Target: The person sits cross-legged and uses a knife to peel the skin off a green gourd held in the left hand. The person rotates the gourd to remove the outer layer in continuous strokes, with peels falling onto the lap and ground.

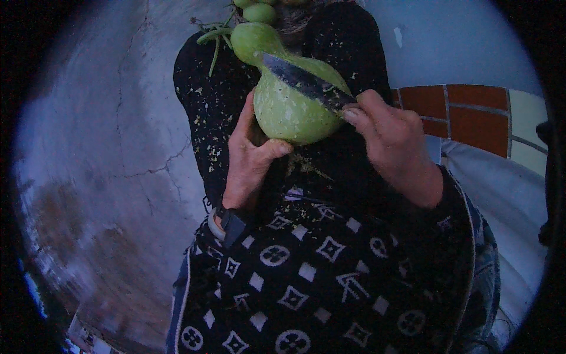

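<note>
A pale green bottle gourd (287, 110) rests over my lap, its narrow neck and stem (214, 35) pointing away to the upper left. My left hand (252, 155) cups its round base from the left and below, thumb on the near side. In my right hand (393, 132) is a knife (305, 82), gripped near its handle, most of which the fingers hide. The dark, stained blade lies across the gourd's upper side, its tip near the neck. Lighter scraped patches mark the gourd's skin.
Pale scrapings dot the black trousers (208, 110) on my legs. More green gourds (259, 13) lie beyond my knees. Cracked concrete floor (146, 132) spreads to the left. At the right are a wall with red-brown tiles (477, 119) and a pale cloth or sheet (495, 212).
</note>
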`<state>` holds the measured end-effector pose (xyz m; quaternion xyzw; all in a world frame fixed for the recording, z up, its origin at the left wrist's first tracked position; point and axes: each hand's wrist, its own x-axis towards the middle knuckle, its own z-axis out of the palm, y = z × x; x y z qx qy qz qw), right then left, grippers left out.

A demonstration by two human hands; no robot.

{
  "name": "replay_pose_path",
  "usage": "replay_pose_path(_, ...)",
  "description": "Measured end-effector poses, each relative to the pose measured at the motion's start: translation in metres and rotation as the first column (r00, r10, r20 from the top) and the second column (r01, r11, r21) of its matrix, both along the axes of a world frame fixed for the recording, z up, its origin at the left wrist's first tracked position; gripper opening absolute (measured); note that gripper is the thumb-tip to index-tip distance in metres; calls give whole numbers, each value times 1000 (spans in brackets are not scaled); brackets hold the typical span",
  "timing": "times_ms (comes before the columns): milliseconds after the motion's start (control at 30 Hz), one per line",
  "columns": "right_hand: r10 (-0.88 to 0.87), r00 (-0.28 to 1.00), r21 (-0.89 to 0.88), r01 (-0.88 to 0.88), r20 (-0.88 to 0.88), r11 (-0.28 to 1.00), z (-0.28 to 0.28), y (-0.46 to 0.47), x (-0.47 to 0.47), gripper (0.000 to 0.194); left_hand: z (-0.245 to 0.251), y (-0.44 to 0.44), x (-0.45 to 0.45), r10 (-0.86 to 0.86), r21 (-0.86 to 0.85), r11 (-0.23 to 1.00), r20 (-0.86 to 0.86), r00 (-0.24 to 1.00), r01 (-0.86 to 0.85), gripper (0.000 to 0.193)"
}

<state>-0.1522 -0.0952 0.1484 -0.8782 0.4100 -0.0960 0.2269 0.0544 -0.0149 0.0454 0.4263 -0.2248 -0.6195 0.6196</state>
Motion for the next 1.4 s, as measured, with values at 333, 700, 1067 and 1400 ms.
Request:
replay_pose_path(333, 22, 995, -27, -20, 95, 999, -12, 0, 2, 15, 1, 3, 1, 6, 11, 1000, 56, 998, -6, 118)
replay_pose_path(700, 118, 988, -63, -112, 96, 992, -21, 4, -3, 11, 3, 3, 3, -5, 49, 999, 62, 998, 2, 120)
replay_pose_path(1067, -65, 968, 158, 27, 241, 987, -23, 7, -7, 13, 7, 13, 1, 13, 52, 999, 51, 999, -15, 119)
replay_pose_path(1400, -6, 963, 129, -29, 269, 991, -28, 16, -4, 17, -2, 12, 3, -32, 108, 994, 187, 982, 12, 101)
